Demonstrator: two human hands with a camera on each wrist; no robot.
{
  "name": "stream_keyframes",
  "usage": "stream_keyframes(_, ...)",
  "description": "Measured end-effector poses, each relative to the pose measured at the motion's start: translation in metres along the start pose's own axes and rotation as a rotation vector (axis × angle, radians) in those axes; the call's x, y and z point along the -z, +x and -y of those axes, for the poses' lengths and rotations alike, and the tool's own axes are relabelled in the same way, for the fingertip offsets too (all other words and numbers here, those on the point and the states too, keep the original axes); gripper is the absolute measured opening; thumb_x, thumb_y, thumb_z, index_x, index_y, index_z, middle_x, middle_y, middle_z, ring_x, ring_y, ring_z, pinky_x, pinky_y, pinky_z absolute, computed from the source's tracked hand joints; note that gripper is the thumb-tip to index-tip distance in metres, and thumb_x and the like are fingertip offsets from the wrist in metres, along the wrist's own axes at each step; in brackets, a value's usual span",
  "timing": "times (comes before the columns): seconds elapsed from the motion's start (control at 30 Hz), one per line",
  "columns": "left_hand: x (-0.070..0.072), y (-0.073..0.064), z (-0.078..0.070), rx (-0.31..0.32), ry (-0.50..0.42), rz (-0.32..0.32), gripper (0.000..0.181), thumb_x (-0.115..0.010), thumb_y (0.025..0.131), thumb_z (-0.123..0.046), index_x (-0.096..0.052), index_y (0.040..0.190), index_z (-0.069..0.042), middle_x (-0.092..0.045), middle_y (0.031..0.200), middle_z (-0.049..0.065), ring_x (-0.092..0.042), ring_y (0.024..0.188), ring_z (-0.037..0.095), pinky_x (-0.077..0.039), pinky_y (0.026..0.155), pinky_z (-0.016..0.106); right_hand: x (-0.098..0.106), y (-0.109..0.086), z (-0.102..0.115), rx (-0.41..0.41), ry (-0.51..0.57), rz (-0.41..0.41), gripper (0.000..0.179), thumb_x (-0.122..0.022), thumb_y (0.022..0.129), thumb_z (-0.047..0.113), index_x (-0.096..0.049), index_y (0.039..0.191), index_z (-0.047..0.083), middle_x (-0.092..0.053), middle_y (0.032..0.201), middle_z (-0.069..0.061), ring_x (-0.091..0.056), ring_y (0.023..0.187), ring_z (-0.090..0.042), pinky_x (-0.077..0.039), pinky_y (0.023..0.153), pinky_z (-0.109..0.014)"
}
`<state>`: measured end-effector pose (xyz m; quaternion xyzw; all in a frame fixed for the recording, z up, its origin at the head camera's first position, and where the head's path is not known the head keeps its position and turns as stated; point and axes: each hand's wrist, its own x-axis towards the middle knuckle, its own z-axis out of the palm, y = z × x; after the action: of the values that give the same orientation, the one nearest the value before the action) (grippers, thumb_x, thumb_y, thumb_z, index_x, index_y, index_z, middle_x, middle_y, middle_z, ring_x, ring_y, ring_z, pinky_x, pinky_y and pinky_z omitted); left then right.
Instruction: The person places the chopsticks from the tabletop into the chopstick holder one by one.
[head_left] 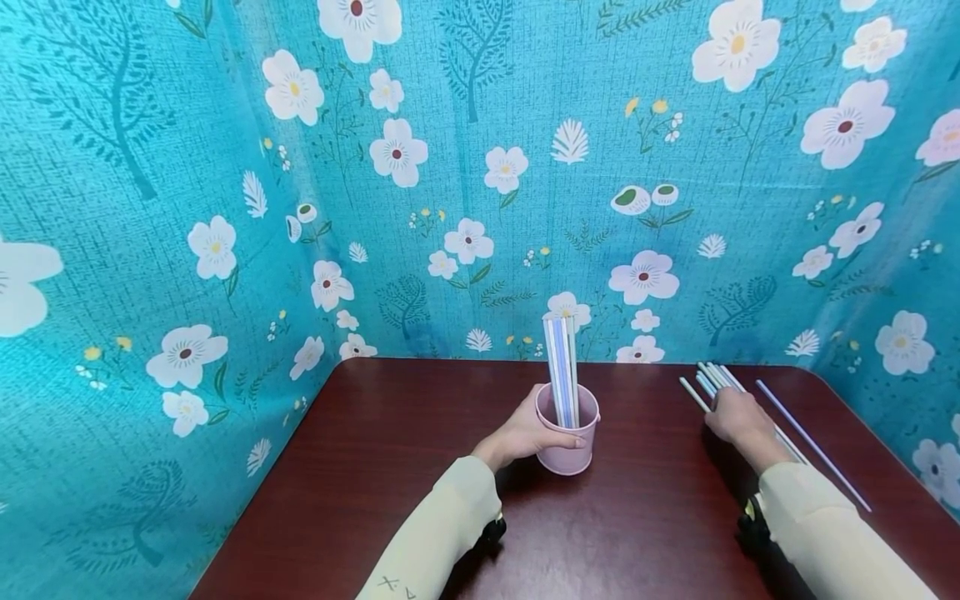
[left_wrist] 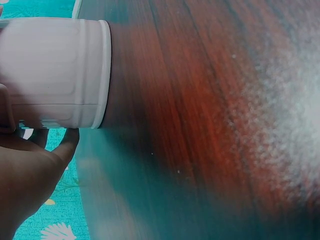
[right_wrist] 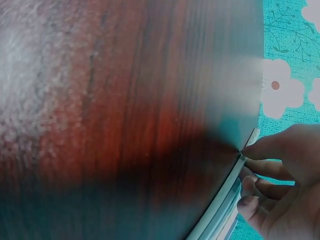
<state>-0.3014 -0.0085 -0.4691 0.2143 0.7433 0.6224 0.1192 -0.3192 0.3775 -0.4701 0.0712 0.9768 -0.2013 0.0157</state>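
Observation:
A small pink bucket (head_left: 566,454) stands upright on the table, with a bundle of long, thin pastel sticks (head_left: 562,367) leaning in it. My left hand (head_left: 521,433) grips the bucket from its left side, thumb across the front; in the left wrist view, fingers curl at the bucket's wall (left_wrist: 55,75). At the right, my right hand (head_left: 742,421) is over several loose sticks (head_left: 712,379) lying on the table. The right wrist view has its thumb and fingers bent about the sticks (right_wrist: 220,205), pinching at least one; the exact number is hidden.
One lilac stick (head_left: 813,446) lies apart, to the right of my right hand. The dark red-brown table (head_left: 420,400) reaches back to a turquoise flowered cloth (head_left: 465,167), which also hangs along both sides.

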Motion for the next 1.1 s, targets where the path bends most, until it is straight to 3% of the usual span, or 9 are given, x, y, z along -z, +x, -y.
stream_keyframes(0.17,0.001,0.0,-0.001,0.0,0.006,-0.002,0.085,-0.095,0.071,-0.017,-0.045,0.139,-0.029,-0.057,0.129,-0.011,-0.058,0.115,0.011,-0.047,0.1,0.037,-0.002,0.001,0.005,0.024,-0.024,-0.008,0.022,-0.069,0.085,0.017,-0.056,0.072,0.004,-0.058,0.074,-0.017,-0.056,0.069,-0.032,-0.047,0.061,-0.048)
stream_keyframes(0.4,0.001,0.0,0.0,0.0,0.012,-0.005,0.084,-0.095,0.071,-0.019,-0.045,0.138,-0.03,-0.057,0.129,-0.01,-0.058,0.115,0.011,-0.048,0.099,0.037,-0.003,0.001,0.014,0.09,-0.083,0.046,0.033,-0.076,0.084,0.022,-0.057,0.081,-0.005,-0.06,0.077,-0.022,-0.058,0.071,-0.034,-0.051,0.066,-0.049)
stream_keyframes(0.6,0.0,-0.001,-0.002,-0.003,0.011,0.001,0.085,-0.094,0.071,-0.018,-0.045,0.14,-0.025,-0.057,0.13,-0.008,-0.058,0.116,0.013,-0.047,0.1,0.036,-0.003,-0.006,0.02,0.057,-0.01,0.122,0.029,-0.073,0.089,0.014,-0.054,0.086,-0.006,-0.058,0.069,-0.016,-0.061,0.055,-0.023,-0.052,0.053,-0.036)
stream_keyframes(0.8,0.0,-0.001,-0.003,-0.002,0.021,-0.006,0.085,-0.094,0.071,-0.019,-0.045,0.139,-0.028,-0.056,0.13,-0.009,-0.058,0.116,0.012,-0.048,0.099,0.037,0.0,-0.007,0.024,0.06,0.042,0.177,0.029,-0.071,0.089,0.008,-0.05,0.094,-0.012,-0.056,0.073,-0.017,-0.064,0.054,-0.021,-0.057,0.054,-0.034)
stream_keyframes(1.1,-0.001,-0.001,-0.001,0.008,0.022,-0.002,0.084,-0.095,0.071,-0.019,-0.045,0.138,-0.03,-0.056,0.129,-0.011,-0.058,0.116,0.012,-0.047,0.1,0.037,-0.007,-0.005,0.024,0.09,0.032,0.244,0.025,-0.074,0.086,0.006,-0.052,0.078,-0.002,-0.056,0.06,-0.01,-0.062,0.048,-0.019,-0.057,0.049,-0.031)
